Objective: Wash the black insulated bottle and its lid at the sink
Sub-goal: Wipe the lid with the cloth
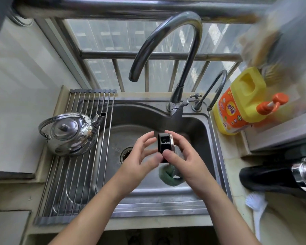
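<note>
The black lid [165,145] with a metal rim is held over the steel sink [198,128], its hollow side facing me. My right hand [181,156] grips it between thumb and fingers. My left hand [141,156] is just left of the lid with fingers spread, its fingertips close to or brushing the lid. The black insulated bottle [268,177] lies on its side on the counter at the right, its threaded steel mouth pointing right. A green scrub sponge [170,175] lies in the sink below my right hand.
A tall curved tap [175,55] arches over the sink, with a smaller tap [217,85] beside it. A steel kettle [69,133] sits on the drying rack [74,183] at left. A yellow detergent jug [240,103] and a white brush [256,204] are at right.
</note>
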